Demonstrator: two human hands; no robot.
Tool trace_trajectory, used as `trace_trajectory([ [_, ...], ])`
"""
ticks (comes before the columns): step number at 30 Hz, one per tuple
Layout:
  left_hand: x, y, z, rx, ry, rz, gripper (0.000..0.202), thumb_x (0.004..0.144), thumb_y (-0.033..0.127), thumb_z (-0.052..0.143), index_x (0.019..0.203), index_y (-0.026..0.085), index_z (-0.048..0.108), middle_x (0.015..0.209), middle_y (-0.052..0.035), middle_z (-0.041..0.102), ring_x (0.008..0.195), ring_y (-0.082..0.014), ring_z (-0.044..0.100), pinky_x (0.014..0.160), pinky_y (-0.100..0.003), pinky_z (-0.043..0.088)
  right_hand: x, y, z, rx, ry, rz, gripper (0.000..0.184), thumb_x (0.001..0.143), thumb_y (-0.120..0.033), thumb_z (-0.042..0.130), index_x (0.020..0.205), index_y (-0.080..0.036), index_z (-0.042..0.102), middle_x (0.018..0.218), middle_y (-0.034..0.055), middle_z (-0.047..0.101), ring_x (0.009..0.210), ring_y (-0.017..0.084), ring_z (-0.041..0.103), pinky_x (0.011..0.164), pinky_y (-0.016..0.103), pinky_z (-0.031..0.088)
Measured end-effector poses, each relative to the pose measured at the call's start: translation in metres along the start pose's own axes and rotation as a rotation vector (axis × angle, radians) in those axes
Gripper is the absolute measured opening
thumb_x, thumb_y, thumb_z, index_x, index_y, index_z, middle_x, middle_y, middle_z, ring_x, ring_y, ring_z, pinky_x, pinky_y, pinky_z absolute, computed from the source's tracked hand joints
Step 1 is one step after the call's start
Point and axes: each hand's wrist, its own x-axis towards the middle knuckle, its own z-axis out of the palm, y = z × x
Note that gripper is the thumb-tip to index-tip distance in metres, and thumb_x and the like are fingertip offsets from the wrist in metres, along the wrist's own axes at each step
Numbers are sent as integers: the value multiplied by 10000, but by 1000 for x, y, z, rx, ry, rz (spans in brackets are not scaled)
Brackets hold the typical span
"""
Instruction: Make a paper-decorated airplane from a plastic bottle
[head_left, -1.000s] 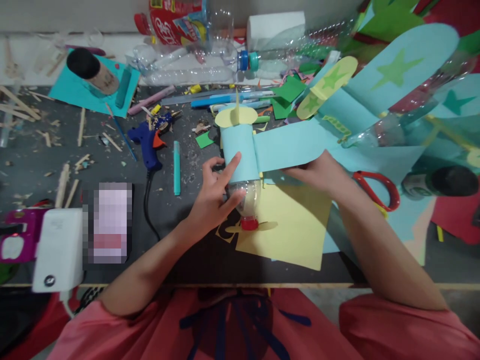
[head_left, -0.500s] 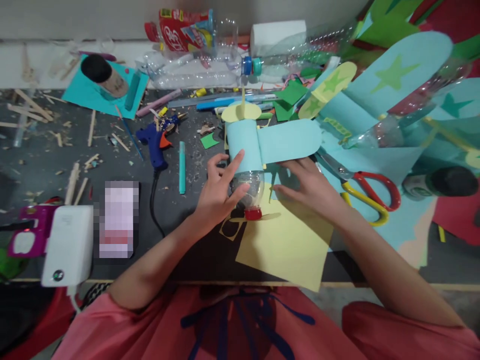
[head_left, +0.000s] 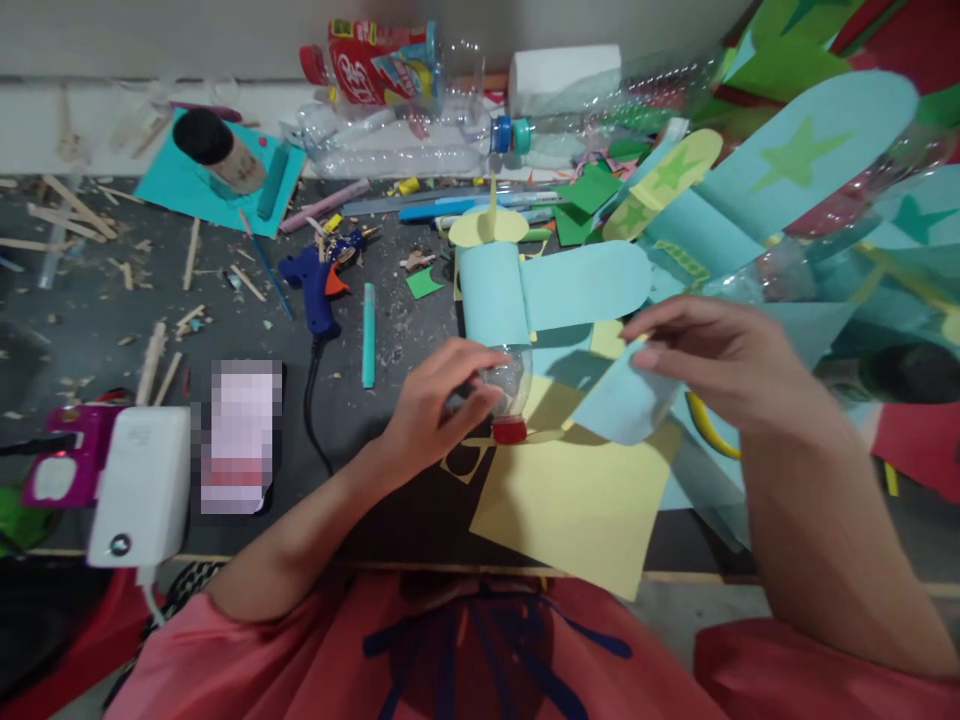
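Observation:
A clear plastic bottle (head_left: 508, 385) with a red cap lies on the dark table, wrapped in light blue paper (head_left: 495, 295) with a rounded blue paper wing (head_left: 592, 285) on its right and a yellow tail piece (head_left: 487, 228) at the far end. My left hand (head_left: 435, 405) grips the bottle's clear neck, fingers curled round it. Raised above the table to the right of the bottle, my right hand (head_left: 712, 355) pinches a loose light blue paper piece (head_left: 622, 400).
A yellow paper sheet (head_left: 577, 500) lies under the bottle near the table's front edge. A blue glue gun (head_left: 315, 285) and a teal marker (head_left: 367, 335) lie to the left. Scissors, paper planes and cut paper crowd the right. Empty bottles line the back. A white box (head_left: 139, 485) sits front left.
My right hand left the table beside the bottle and rose with a blue paper piece in its fingers. My left hand slid from the blue wrap down to the bottle's neck.

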Motion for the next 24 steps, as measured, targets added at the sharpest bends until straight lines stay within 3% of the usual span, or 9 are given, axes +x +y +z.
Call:
trace_trajectory([
  [3, 5, 14, -3, -35, -123, -56, 308, 933, 433, 602, 1092, 179, 671, 976, -59, 698, 714, -114, 597, 673, -238, 493, 10, -1, 27, 56, -102, 3, 139, 680, -304, 826, 769, -231, 749, 605, -28, 601, 551, 90, 494, 477, 224, 381],
  [6, 9, 19, -4, -55, -110, -168, 242, 894, 401, 649, 966, 173, 695, 805, -17, 660, 648, -105, 541, 635, -228, 448, 19, -5, 47, 92, -111, -24, 115, 682, -267, 810, 761, -225, 738, 611, -36, 604, 551, 87, 501, 483, 219, 397],
  [9, 15, 19, -6, -212, -122, -390, 192, 852, 362, 650, 814, 175, 666, 620, 40, 532, 540, -81, 433, 542, -213, 372, 25, -9, 53, 135, -128, -21, 123, 688, -240, 799, 800, -233, 749, 649, -27, 643, 578, 96, 543, 506, 220, 429],
  [12, 22, 16, -7, -435, -38, -632, 163, 748, 323, 688, 742, 183, 604, 576, 59, 497, 501, -69, 413, 490, -200, 337, 31, -8, 52, 230, -74, 39, 134, 764, -302, 733, 881, -242, 756, 747, 2, 709, 610, 113, 595, 509, 227, 466],
  [14, 27, 13, -7, -574, 72, -713, 175, 717, 303, 696, 721, 193, 560, 569, 64, 504, 496, -67, 440, 496, -194, 370, 34, -3, 50, 337, -5, 68, 141, 791, -335, 695, 880, -236, 743, 774, 9, 721, 637, 122, 630, 531, 239, 515],
  [16, 32, 10, -4, -685, 142, -751, 186, 742, 302, 682, 722, 199, 529, 566, 63, 519, 497, -66, 475, 514, -190, 411, 34, 3, 50, 420, -19, 90, 142, 740, -315, 740, 837, -216, 714, 764, 6, 721, 670, 136, 670, 578, 262, 571],
  [18, 36, 10, 1, -748, 153, -764, 207, 768, 309, 681, 726, 200, 509, 569, 58, 547, 506, -66, 510, 533, -185, 442, 30, 9, 54, 432, -141, 112, 234, 669, -284, 808, 851, -193, 693, 750, 8, 722, 684, 158, 696, 560, 265, 583],
  [21, 42, 14, 10, -734, 114, -727, 285, 746, 347, 735, 719, 204, 490, 537, 71, 534, 492, -66, 521, 536, -188, 460, 23, 13, 65, 401, -320, 124, 284, 678, -369, 834, 794, -167, 672, 674, 14, 697, 584, 139, 660, 414, 212, 485],
  [24, 46, 18, 13, -642, -4, -651, 362, 711, 435, 777, 717, 203, 498, 561, 73, 530, 463, -66, 497, 495, -206, 440, 20, 12, 76, 404, -270, 178, 411, 778, -499, 739, 579, -174, 584, 459, -27, 552, 379, 63, 467, 342, 197, 356],
])
